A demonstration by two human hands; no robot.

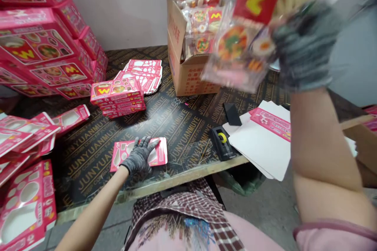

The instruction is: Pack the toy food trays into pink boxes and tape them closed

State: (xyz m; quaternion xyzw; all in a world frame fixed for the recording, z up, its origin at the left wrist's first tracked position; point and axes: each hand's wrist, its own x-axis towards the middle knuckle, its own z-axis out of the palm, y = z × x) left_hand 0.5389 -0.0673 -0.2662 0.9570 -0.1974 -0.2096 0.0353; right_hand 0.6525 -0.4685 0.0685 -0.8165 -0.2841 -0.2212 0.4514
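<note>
My left hand (140, 153), in a grey knit glove, lies with fingers spread on a flat pink carton (160, 151) with cut-out windows, near the table's front edge. Raised high at the upper right is my right hand (308, 45), also gloved and blurred by motion. Its fingers are closed on a clear plastic pack of toy food (235, 47), which shows a red fries sleeve with a yellow mark, a round dish piece and an egg piece. Behind that pack stands an open cardboard box (193, 74) filled with similar clear packs (203, 19).
Filled pink boxes (38, 43) are stacked high at the left rear. A smaller stack of pink boxes (118, 96) and fanned cartons (144, 72) lie nearby. Loose cartons (26, 200) cover the left side. A tape dispenser (223, 145) and white cards (262, 145) sit at the front right edge.
</note>
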